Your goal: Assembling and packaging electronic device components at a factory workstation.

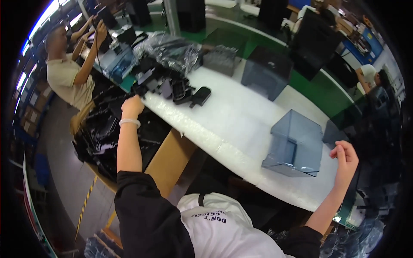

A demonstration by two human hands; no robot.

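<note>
Reaching our left hand (132, 105) to the black plastic parts (170, 86), seemingly closing on one; our right hand (345, 158) is curling empty beside the blue bin (297, 144)

A factory floor: long worktable (241, 116), plastic bins (297, 144), black parts (172, 88).

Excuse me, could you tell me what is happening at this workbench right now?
A person at a white table reaches the left hand into a pile of black plastic parts at its far-left end. The right hand hangs loosely curled, holding nothing, beside a translucent blue-grey box. A co-worker works with raised hands farther left.
</note>
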